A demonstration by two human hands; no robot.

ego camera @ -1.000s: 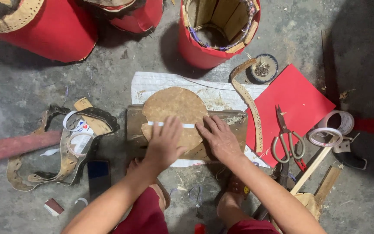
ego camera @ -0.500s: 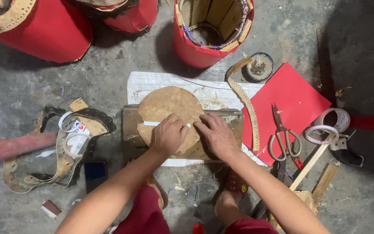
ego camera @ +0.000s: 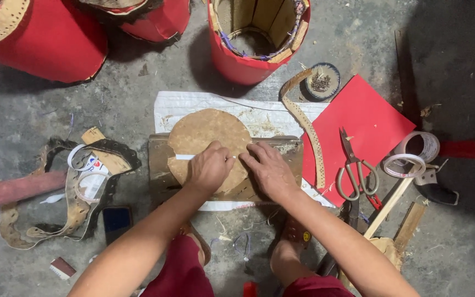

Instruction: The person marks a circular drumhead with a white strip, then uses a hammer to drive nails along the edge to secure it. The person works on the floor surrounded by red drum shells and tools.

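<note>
A round brown leather disc (ego camera: 207,132) lies on a wooden board (ego camera: 158,165) on the concrete floor. My left hand (ego camera: 210,168) rests on the disc with its fingers curled over a thin white strip (ego camera: 184,157) that runs across the disc. My right hand (ego camera: 268,168) lies flat on the disc's right edge, fingers spread and pressing down, fingertips close to my left hand.
A white sheet (ego camera: 177,104) lies under the board. An open red drum shell (ego camera: 257,38) stands behind, two more red drums at top left. A perforated leather strip (ego camera: 306,129), red sheet (ego camera: 361,126), scissors (ego camera: 353,165), tape rolls (ego camera: 413,154) and a hammer lie right. Leather scraps (ego camera: 70,192) lie left.
My left hand has slid right along the white strip toward my right hand, closing the gap between them. The view has shifted slightly.
</note>
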